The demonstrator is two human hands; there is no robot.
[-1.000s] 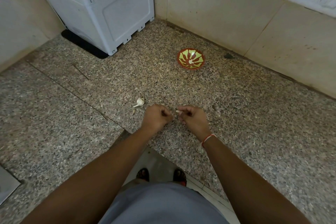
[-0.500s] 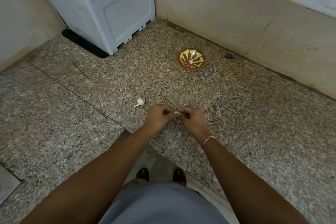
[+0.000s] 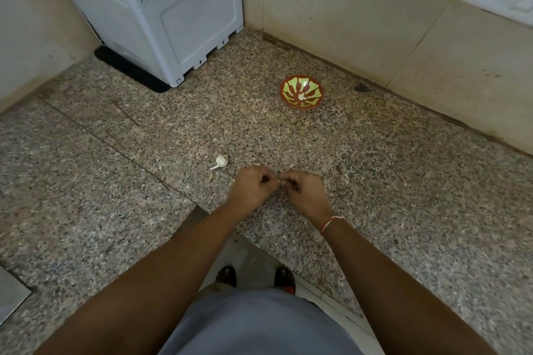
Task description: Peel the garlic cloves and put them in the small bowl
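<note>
A garlic clove is being worked between both hands, hidden by the curled fingers, above the countertop [image 3: 403, 210] near its front edge. The left hand [image 3: 251, 186] and right hand [image 3: 302, 189] are pinching it where their fingertips meet. The small bowl [image 3: 301, 91] is lying straight ahead toward the back wall, slightly nearer the right hand. The garlic bulb [image 3: 221, 161] is sitting just left of the left hand.

Left hand [image 3: 252, 187] and right hand [image 3: 302, 190] met knuckle to knuckle over granite counter [image 3: 403, 181], fingers curled, pinching something tiny between them, probably garlic clove, too hidden to tell. Garlic piece [image 3: 221, 161] lay just left. Small bowl [image 3: 301, 91] sat well beyond, white bits inside.
</note>
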